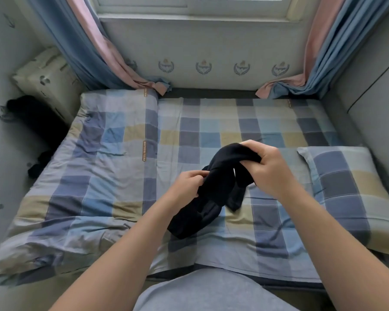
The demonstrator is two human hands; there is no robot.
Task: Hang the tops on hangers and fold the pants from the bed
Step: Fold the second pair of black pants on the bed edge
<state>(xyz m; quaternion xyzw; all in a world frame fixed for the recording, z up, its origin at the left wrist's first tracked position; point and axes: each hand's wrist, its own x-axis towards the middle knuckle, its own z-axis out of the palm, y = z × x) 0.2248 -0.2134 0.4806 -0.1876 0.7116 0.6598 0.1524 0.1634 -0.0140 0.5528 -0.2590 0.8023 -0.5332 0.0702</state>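
Above the checked bed (121,176), left hand (186,187) and right hand (265,167) both grip a twisted black garment (213,194).

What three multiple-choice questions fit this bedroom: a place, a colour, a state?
1. Where is the checked pillow? A) on the floor B) on the bed, at right C) on the windowsill
2. What colour is the held garment? A) red B) white C) black
3. What do the left hand and right hand do? A) grip the garment B) lie flat C) hold a hanger
Answers: B, it rests by the right edge; C, the cloth looks black; A, both curl round it.
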